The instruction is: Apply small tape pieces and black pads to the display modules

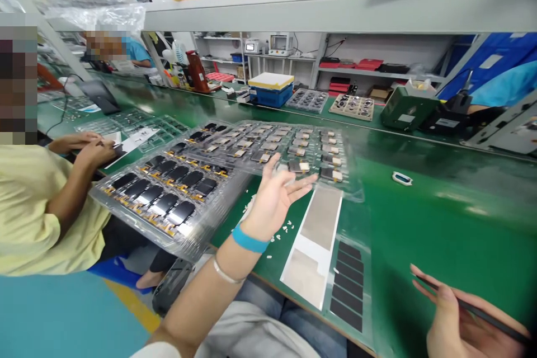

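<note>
My left hand (pixel 271 204), with a blue wristband, reaches over the bench with its fingers spread. It is just in front of the near edge of a clear plastic tray (pixel 354 187) of small screen modules with silvery backs and orange flex tabs. I see nothing held in it. At the lower right my right hand (pixel 461 316) grips dark tweezers (pixel 486 316), their tips pointing left. Between my hands lie a white-backed sheet with greyish panels (pixel 322 218) and a clear sheet of black rectangles (pixel 349 277). White scraps (pixel 279 238) are scattered beside my left wrist.
Left of me, stacked trays (pixel 145 238) of black screens overhang the bench edge. A co-worker in a yellow top (pixel 42 207) sits there, hands on small parts. A small white-rimmed piece (pixel 401 178) lies on the green mat. Behind stand a blue bin (pixel 271 95) and a shelf beam (pixel 335 14).
</note>
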A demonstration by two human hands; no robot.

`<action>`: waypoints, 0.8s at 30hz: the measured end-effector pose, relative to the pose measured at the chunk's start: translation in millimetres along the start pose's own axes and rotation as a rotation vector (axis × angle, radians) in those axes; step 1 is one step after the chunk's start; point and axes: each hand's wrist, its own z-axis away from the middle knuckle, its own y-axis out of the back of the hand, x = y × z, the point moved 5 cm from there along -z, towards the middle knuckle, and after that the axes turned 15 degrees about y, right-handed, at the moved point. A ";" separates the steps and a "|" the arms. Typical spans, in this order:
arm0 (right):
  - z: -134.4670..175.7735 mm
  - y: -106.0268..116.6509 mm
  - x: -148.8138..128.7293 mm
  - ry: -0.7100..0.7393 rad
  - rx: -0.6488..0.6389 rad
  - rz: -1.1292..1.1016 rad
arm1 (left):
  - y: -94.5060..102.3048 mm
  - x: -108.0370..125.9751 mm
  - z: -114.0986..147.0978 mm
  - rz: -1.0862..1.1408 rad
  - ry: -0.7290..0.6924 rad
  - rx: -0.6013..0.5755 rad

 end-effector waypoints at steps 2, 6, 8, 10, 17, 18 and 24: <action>-1.7 0.4 -3.2 -0.009 0.022 0.025 | -26.6 -4.9 -18.7 0.018 0.040 -0.013; -4.4 -0.3 -8.4 -0.007 0.051 0.025 | -73.8 -21.4 -72.9 0.031 0.110 -0.046; -5.5 -0.8 -9.9 0.001 0.072 0.004 | -90.2 -34.6 -104.1 0.035 0.144 -0.052; -6.2 -1.1 -10.1 0.003 0.103 -0.027 | -100.9 -48.4 -134.5 0.035 0.170 -0.060; -6.4 -2.8 -10.7 0.025 0.169 -0.029 | -92.3 -76.3 -218.5 0.020 0.213 -0.083; -6.5 -2.7 -10.5 0.024 0.166 -0.026 | -87.5 -78.0 -226.9 0.017 0.220 -0.082; -8.5 -0.1 -4.9 0.034 0.113 -0.005 | -67.4 -89.3 -256.9 0.018 0.280 -0.086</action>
